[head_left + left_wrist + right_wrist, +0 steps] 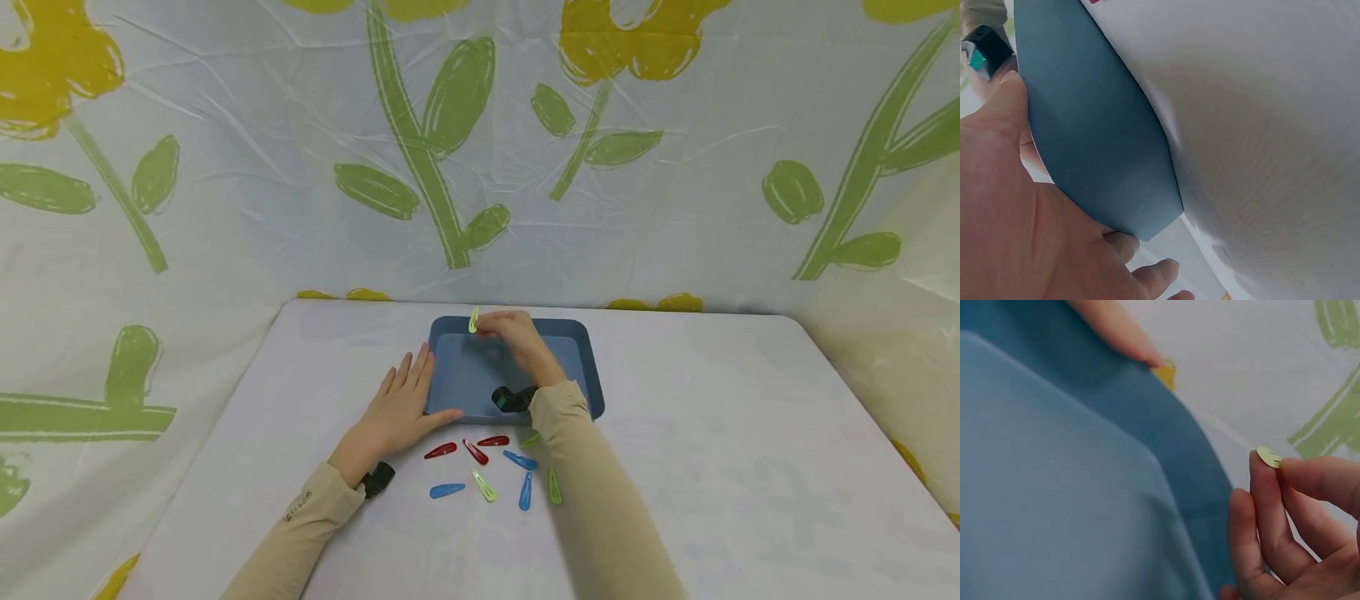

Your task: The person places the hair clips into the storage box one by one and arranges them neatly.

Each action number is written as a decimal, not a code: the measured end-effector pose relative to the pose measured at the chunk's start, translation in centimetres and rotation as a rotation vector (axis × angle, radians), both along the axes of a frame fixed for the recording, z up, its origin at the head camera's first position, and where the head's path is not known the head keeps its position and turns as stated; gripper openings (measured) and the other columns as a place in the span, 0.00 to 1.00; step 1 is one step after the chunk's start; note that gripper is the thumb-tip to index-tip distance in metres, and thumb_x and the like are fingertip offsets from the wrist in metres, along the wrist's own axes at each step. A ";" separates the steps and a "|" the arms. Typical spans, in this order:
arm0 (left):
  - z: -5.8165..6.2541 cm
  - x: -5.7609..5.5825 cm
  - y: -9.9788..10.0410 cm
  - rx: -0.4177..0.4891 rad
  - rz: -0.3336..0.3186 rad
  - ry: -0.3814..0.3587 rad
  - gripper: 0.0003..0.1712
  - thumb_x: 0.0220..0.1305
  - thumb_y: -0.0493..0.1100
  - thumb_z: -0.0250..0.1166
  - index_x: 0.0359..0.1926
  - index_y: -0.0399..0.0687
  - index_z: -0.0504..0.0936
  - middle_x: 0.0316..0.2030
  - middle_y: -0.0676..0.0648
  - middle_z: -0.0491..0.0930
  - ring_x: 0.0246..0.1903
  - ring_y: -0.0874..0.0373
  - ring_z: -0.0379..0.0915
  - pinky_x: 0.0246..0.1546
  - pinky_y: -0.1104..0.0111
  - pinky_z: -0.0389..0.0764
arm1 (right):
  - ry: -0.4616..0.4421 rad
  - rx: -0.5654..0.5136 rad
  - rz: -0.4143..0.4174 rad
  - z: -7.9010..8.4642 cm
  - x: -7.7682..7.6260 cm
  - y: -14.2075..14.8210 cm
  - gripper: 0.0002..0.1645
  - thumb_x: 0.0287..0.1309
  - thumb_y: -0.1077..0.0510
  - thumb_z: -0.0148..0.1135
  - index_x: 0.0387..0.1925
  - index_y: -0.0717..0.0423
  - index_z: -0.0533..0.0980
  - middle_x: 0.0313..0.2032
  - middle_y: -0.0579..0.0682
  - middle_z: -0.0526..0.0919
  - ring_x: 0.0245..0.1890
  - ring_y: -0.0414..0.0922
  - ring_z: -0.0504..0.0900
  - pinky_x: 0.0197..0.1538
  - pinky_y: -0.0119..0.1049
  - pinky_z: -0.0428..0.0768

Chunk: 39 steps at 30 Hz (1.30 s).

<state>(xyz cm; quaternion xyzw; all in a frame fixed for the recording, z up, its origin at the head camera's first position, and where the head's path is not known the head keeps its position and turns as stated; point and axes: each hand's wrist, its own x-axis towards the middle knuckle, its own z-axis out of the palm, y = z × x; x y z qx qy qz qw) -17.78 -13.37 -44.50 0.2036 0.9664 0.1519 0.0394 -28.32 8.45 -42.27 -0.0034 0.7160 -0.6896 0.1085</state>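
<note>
The right arm (603, 483) stretches forward over the blue tray (465, 379), its right hand (519, 335) pinching a green hair clip (473, 320) between thumb and fingertip above the tray's far-left part. The left hand (399, 410), fingers straight, thumb spread, rests against the tray's left side. More clips (475, 452) lie on the table (720, 450) before the tray.

The hair clip (473, 321) in the right hand (517, 337) is lime green, the tray (463, 379) beneath plain slate blue. Right of the left hand (397, 408) lie dark red clips (440, 451), blue clips (447, 490) and green clips (483, 485). Behind both hands, sleeves (607, 475) are beige; beyond them, a white backdrop (247, 242) bears yellow flowers (663, 42) and green leaves (461, 96).
</note>
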 end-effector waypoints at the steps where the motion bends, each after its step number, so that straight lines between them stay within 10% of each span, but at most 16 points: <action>1: 0.0 0.0 0.0 0.001 -0.001 -0.002 0.63 0.62 0.78 0.49 0.78 0.37 0.40 0.78 0.41 0.33 0.76 0.38 0.34 0.72 0.45 0.42 | -0.011 -0.003 -0.004 -0.2 0.0 -0.1 0.16 0.62 0.64 0.65 0.48 0.72 0.82 0.28 0.45 0.87 0.34 0.42 0.86 0.67 0.47 0.66; 30: 0.0 0.0 -0.1 -0.002 -0.003 0.003 0.63 0.63 0.78 0.50 0.78 0.36 0.41 0.78 0.41 0.34 0.76 0.39 0.34 0.72 0.44 0.43 | -0.055 0.312 -0.041 -1.2 0.0 -2.1 0.09 0.47 0.66 0.72 0.32 0.69 0.86 0.27 0.58 0.88 0.34 0.52 0.88 0.50 0.45 0.82; 39: 0.0 0.0 -0.1 0.019 -0.012 0.013 0.63 0.63 0.78 0.50 0.78 0.36 0.42 0.78 0.41 0.34 0.76 0.38 0.36 0.72 0.44 0.44 | -0.090 0.578 -0.046 -0.6 -0.1 -2.6 0.06 0.42 0.59 0.77 0.22 0.58 0.88 0.23 0.51 0.88 0.33 0.48 0.87 0.53 0.45 0.79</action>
